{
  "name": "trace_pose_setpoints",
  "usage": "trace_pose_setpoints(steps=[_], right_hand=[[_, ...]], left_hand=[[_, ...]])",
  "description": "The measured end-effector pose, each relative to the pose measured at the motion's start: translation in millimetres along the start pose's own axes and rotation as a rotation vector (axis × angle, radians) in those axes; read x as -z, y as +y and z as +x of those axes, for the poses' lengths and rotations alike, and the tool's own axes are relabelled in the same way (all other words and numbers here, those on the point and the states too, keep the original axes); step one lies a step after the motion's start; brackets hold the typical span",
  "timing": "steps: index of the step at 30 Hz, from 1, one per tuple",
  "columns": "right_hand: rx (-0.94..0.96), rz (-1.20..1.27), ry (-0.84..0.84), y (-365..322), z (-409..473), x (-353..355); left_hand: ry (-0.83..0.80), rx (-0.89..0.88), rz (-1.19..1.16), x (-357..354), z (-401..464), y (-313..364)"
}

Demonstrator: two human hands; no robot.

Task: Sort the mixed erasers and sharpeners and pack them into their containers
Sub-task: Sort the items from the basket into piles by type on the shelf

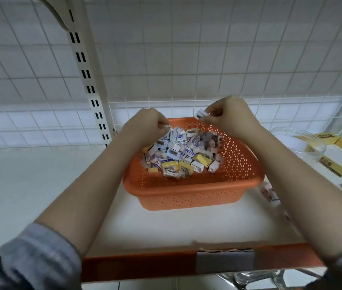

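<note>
An orange perforated basket [193,191] stands on the white shelf and holds a mixed pile of erasers and sharpeners [182,153], white, blue and yellow. My right hand [228,116] is raised over the basket's far rim, its fingers pinched on a small white eraser [200,113]. My left hand [145,124] is over the far left of the pile with fingers curled shut; a small white piece shows at its fingertips, and whether it is held I cannot tell.
A clear plastic container [300,143] and yellow cardboard boxes [337,158] sit at the right of the shelf. A few small pinkish items [268,191] lie beside the basket on the right. A wire grid forms the back wall; the shelf's orange front edge [145,266] is near me.
</note>
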State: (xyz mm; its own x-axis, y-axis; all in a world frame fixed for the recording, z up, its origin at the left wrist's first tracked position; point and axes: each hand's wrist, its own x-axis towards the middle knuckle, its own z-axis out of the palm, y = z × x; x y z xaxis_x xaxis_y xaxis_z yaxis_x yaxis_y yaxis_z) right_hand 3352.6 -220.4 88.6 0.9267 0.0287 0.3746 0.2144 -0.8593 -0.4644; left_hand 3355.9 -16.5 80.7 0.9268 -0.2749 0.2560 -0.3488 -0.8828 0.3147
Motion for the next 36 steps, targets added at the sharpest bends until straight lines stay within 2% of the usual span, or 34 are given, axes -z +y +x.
trace_pose_setpoints(steps=[5,10,20,24,31,36], right_hand=[[-0.133,0.406,0.233,5,-66,12],[-0.213,0.545,0.403,14,-99,6],[-0.312,0.593,0.469,24,-110,3],[-0.343,0.621,0.504,29,-119,5],[-0.327,0.655,0.485,51,-136,29],[-0.257,0.611,0.425,93,-151,59]], left_hand=[[-0.15,-0.081,0.127,-16,36,4],[-0.179,-0.067,0.164,-29,44,0],[-0.037,-0.121,0.18,-27,37,3],[0.015,-0.128,0.038,-17,26,15],[0.12,-0.137,-0.164,-14,-14,72],[0.287,-0.057,-0.25,-31,-46,127]])
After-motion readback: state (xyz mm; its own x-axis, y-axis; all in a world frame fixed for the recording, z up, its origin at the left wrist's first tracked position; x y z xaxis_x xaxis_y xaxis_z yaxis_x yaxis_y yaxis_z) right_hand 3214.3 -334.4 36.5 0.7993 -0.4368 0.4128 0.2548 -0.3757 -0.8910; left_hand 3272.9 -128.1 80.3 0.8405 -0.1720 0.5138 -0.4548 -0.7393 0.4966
